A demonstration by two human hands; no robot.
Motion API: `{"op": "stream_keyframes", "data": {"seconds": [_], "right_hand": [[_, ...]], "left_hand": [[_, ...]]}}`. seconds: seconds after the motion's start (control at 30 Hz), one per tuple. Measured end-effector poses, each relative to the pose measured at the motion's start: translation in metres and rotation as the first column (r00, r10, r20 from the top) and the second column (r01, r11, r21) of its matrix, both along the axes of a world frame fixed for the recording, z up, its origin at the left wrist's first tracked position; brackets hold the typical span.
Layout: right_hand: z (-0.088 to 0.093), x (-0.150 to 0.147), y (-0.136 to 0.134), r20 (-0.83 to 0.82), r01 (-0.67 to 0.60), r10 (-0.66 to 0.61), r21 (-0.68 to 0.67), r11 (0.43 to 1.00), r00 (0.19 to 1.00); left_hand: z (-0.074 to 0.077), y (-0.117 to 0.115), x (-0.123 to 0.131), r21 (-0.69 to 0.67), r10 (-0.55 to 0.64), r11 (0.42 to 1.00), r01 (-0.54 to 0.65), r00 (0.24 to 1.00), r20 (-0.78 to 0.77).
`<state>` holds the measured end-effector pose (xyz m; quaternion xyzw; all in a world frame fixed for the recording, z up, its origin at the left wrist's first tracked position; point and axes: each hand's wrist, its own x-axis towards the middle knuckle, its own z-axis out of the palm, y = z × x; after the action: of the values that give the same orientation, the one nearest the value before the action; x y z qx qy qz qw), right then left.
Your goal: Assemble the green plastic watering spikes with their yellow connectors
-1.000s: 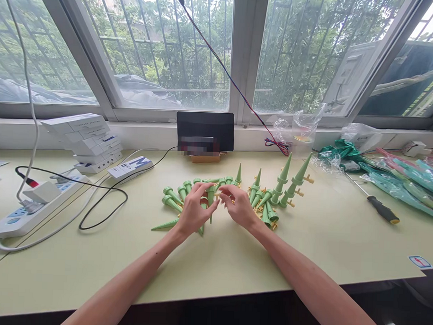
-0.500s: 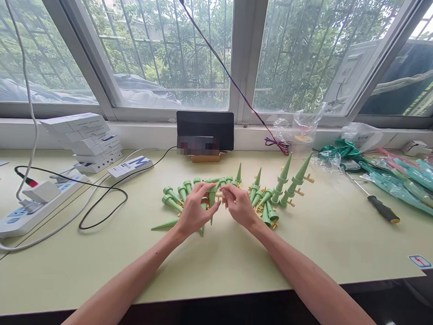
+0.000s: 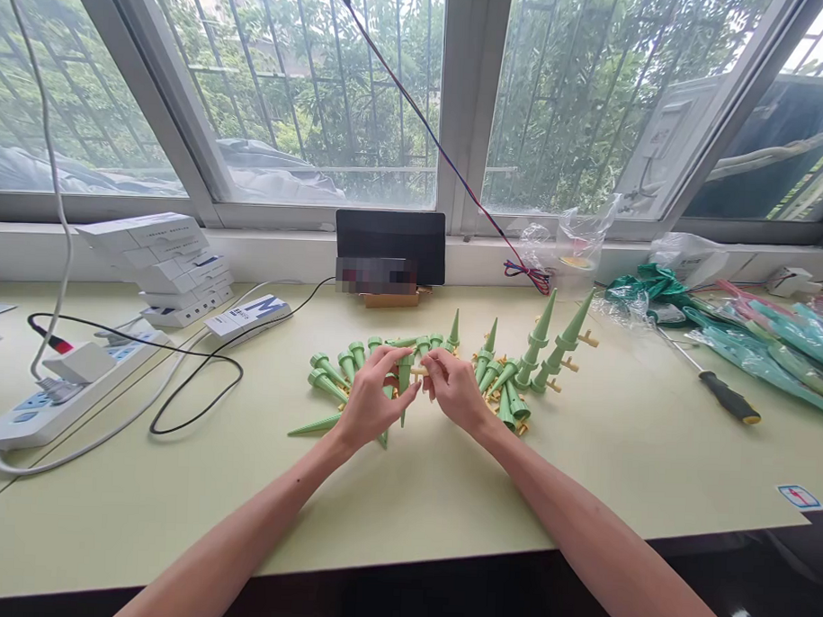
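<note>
Near the middle of the table, my left hand (image 3: 373, 397) grips a green plastic watering spike (image 3: 403, 394), its point hanging downward. My right hand (image 3: 453, 382) pinches the small yellow valve (image 3: 419, 372) that sticks out from the side of this spike. Several green spikes (image 3: 325, 373) lie fanned out on the table behind and left of my left hand. Beyond my right hand, more spikes with yellow valves lie in a heap (image 3: 506, 397). Two tall stacks of nested spikes (image 3: 562, 350) stand at its right, points up.
A black tablet (image 3: 390, 240) leans at the back. On the left are a power strip (image 3: 77, 396), black and white cables, and stacked white boxes (image 3: 173, 269). On the right lie a screwdriver (image 3: 729, 396) and plastic-wrapped green items (image 3: 761, 348). The table's front edge is close to my forearms.
Almost nothing differs. The fingers of my right hand have shifted slightly at the yellow valve; my left hand keeps its hold on the spike.
</note>
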<state>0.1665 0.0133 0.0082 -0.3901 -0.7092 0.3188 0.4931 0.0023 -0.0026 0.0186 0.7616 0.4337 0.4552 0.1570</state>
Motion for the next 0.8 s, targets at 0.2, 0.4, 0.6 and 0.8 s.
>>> {"op": "stream_keyframes", "data": {"seconds": [0.2,0.4,0.6,0.8], "right_hand": [[-0.0023,0.0000,-0.0011,0.000,-0.048,0.048,0.010,0.999,0.999],[-0.0044,0.0003,0.0005,0.008,-0.075,0.075,0.023,0.997,0.997],[-0.0042,0.0006,0.0003,-0.049,-0.115,0.115,0.003,0.993,0.992],[-0.0040,0.0004,0.0010,-0.093,-0.138,0.135,-0.021,0.990,0.986]], "left_hand": [[0.0002,0.0017,-0.0010,-0.022,0.033,0.999,-0.032,0.999,0.032],[0.0010,0.0022,-0.0012,-0.024,0.045,0.999,-0.044,0.997,0.056],[-0.0015,0.0038,-0.0022,-0.063,0.031,0.998,-0.025,0.995,0.098],[-0.0034,0.0047,-0.0029,-0.087,0.030,0.996,-0.020,0.992,0.122]]}}
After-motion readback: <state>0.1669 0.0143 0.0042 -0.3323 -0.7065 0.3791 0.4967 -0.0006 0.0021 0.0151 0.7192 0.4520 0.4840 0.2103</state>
